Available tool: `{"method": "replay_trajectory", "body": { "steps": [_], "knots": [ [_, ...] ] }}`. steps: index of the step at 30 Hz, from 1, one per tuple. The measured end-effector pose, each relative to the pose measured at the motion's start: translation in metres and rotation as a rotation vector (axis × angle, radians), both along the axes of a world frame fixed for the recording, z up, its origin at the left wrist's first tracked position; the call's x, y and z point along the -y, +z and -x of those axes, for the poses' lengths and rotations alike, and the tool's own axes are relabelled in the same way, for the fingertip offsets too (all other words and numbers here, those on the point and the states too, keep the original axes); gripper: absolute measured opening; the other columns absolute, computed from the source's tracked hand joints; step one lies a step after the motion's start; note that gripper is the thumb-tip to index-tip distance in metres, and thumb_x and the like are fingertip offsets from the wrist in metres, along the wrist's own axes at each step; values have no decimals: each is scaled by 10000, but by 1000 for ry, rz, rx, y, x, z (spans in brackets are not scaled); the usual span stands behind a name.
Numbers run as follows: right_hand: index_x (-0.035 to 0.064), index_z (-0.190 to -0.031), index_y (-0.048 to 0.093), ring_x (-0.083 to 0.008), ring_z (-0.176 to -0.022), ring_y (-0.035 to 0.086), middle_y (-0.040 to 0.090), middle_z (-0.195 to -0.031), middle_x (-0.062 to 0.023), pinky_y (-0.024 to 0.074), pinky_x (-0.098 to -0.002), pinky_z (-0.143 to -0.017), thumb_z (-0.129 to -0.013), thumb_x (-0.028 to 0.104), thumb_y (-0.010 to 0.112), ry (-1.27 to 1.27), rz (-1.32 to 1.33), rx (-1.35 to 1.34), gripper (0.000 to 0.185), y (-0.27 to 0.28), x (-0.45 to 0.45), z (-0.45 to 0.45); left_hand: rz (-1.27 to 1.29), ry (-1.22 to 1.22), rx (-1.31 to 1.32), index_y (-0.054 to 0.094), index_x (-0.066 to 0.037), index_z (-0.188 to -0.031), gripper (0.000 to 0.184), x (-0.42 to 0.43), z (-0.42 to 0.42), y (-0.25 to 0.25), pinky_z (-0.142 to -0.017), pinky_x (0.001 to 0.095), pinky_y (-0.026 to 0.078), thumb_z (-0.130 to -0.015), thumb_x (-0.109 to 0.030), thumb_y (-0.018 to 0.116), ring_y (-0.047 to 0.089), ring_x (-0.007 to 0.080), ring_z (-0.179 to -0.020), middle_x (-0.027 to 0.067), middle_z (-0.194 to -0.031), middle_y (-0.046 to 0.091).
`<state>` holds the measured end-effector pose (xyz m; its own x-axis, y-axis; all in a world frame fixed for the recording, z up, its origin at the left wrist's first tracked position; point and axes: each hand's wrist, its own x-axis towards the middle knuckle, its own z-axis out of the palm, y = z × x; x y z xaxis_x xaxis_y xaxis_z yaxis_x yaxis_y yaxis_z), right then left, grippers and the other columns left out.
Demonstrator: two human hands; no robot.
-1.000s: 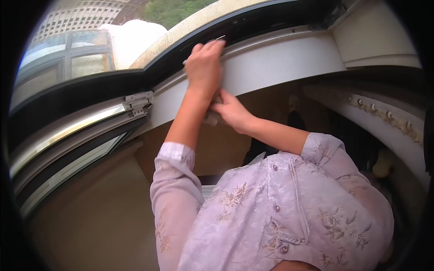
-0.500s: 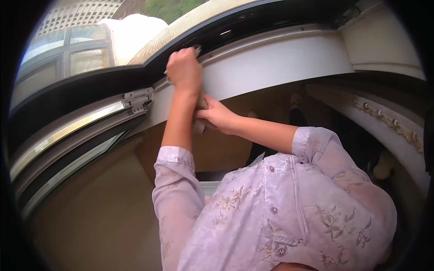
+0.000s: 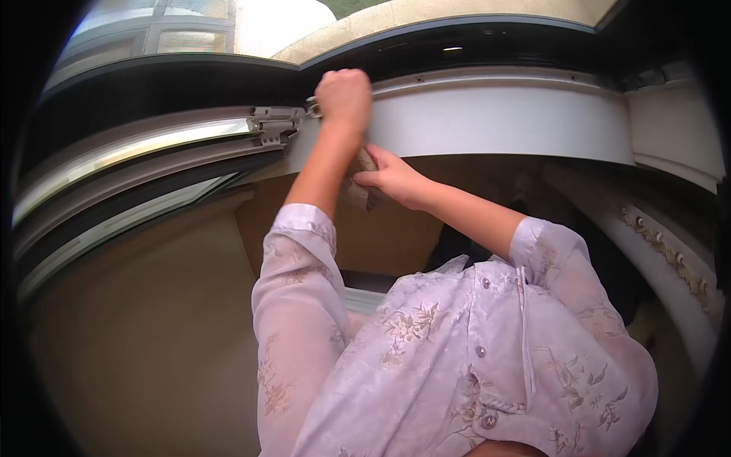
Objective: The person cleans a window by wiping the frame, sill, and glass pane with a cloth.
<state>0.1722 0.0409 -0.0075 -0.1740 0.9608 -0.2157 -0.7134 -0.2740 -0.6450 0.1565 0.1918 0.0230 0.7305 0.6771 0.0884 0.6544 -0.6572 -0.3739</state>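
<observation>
My left hand [image 3: 343, 97] is closed in a fist at the dark window frame [image 3: 403, 55], where the frame meets the inner edge of the white sill [image 3: 502, 122]. A crumpled greyish-beige cloth [image 3: 368, 161] runs down from behind my left wrist. My right hand [image 3: 394, 179] pinches this cloth just below, with the thumb and fingers closed around it and a loose end hanging under them. Whatever lies inside my left fist is mostly hidden; the cloth seems to lead up to it. A metal hinge [image 3: 276, 126] sits just left of my left hand.
An opened window sash [image 3: 145, 148] swings inward on the left. Outside, a pale ledge and a building show at the top. To the right stands a white panel with a ragged trim [image 3: 662, 247]. A brown surface [image 3: 388, 236] lies below the sill.
The camera view has shifted, so the frame and sill appear farther right and the sash higher. My left hand is slightly nearer the hinge. My right hand keeps its grip on the cloth.
</observation>
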Motion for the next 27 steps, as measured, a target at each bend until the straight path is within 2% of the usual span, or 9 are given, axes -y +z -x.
{"method": "replay_trajectory", "body": {
  "steps": [2, 5, 7, 9, 12, 19, 20, 25, 27],
  "knots": [
    [-6, -1319, 338, -216, -1194, 459, 474, -1281, -113, 382, -338, -1000, -818, 14, 594, -127, 36, -22, 564, 2, 4, 1, -3, -270, 197, 643, -84, -641, 101, 28, -31, -1, -594, 323, 511, -691, -88, 556, 605, 233, -666, 89, -685, 637],
    [9, -1291, 381, -198, -1130, 497, 519, -1201, -89, 404, -327, -957, -841, 21, 571, -94, 54, -64, 489, 10, -2, 7, 105, -232, 188, 617, -74, -775, 105, 22, -10, 9, -656, 358, 515, -740, -58, 520, 617, 261, -749, 82, -792, 641],
    [7, -1313, 369, -167, -1111, 495, 521, -1198, -92, 394, -301, -953, -843, 6, 546, 32, -51, 49, 502, -13, -15, 31, 84, -24, 20, 621, -78, -843, 134, -5, 30, 12, -651, 378, 520, -767, -63, 511, 628, 277, -780, 88, -837, 642],
    [-7, -1341, 336, -148, -1097, 491, 515, -1216, -95, 381, -281, -960, -839, -14, 515, 38, -56, 67, 534, -10, -22, 39, 47, 91, 29, 644, -77, -761, 110, -28, 70, 18, -606, 407, 528, -777, -75, 535, 646, 292, -775, 100, -788, 659],
    [-9, -1352, 327, -149, -1097, 490, 511, -1229, -98, 383, -283, -962, -848, -13, 494, 57, 11, 76, 531, -6, -19, 29, 98, 237, -25, 634, -46, -744, 114, -35, 58, 4, -645, 426, 521, -768, -71, 525, 649, 322, -770, 139, -794, 664],
    [-1, -1368, 319, -156, -1133, 487, 489, -1270, -88, 381, -292, -976, -843, -45, 465, -27, -40, 0, 547, -8, -11, -2, 274, 324, 1120, 637, 17, -942, 227, -13, 77, -2, -674, 441, 472, -745, -60, 556, 613, 392, -747, 206, -807, 648],
    [1, -1372, 315, -156, -1135, 484, 488, -1270, -88, 380, -292, -976, -840, -47, 469, -37, -16, -47, 556, -8, -10, 1, 192, 340, 1082, 629, 17, -935, 207, -12, 73, -5, -677, 435, 472, -741, -33, 572, 596, 380, -747, 169, -823, 643],
    [6, -1305, 364, -164, -1109, 499, 505, -1223, -96, 403, -301, -955, -834, -51, 486, -156, 82, -24, 490, -13, 10, -3, 113, -76, 682, 648, -40, -937, 248, 24, -5, -4, -749, 369, 488, -711, 10, 560, 606, 306, -838, 107, -944, 633],
    [15, -1252, 393, -174, -1080, 511, 522, -1177, -102, 419, -310, -936, -839, -25, 505, -261, 177, -43, 430, -14, 19, -10, 63, -366, 702, 638, -77, -906, 192, 52, -55, -11, -669, 351, 496, -730, -35, 575, 597, 253, -774, 65, -868, 626]
  ]
}}
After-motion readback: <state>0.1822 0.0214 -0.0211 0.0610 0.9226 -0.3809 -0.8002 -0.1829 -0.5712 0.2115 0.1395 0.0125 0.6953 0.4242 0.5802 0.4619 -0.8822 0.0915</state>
